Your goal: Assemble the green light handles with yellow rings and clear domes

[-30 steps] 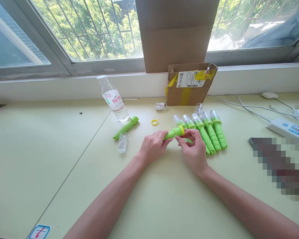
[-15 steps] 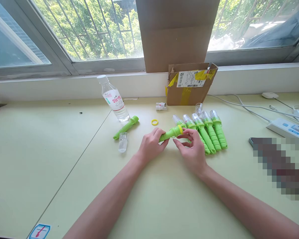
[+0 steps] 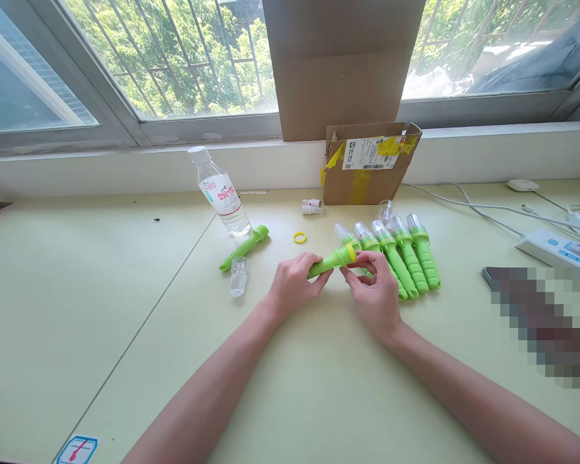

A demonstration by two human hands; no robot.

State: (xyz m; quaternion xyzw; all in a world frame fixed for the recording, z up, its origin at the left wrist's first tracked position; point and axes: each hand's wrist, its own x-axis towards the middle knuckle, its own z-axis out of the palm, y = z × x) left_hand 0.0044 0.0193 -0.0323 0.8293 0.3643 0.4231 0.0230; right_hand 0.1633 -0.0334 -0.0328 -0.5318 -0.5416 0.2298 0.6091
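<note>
My left hand (image 3: 294, 278) is closed around a green plastic torch body (image 3: 332, 262), its open end pointing up and to the right. A yellow sealing ring (image 3: 352, 252) sits around that end. With bent fingers, my right hand (image 3: 376, 290) pinches at the ring; its fingertips are partly hidden behind the tube. Another yellow ring (image 3: 299, 238) lies on the table beyond my hands. To the left lie a second green torch body (image 3: 244, 248) and a clear ribbed cap (image 3: 238, 277). Several green torches with clear caps (image 3: 419, 251) lie side by side to the right, partly behind my right hand.
A water bottle (image 3: 222, 196) stands at the back left. Small white cylinders (image 3: 312, 207) lie before a cardboard box (image 3: 367, 177), with another clear cap (image 3: 385, 211) nearby. Cables, a power strip (image 3: 551, 250) and a pixelated phone-like object (image 3: 536, 322) occupy the right.
My right thumb has shifted slightly right and up, closer to the torch body's ringed end. The left hand keeps its hold, with the torch body barely moved.
</note>
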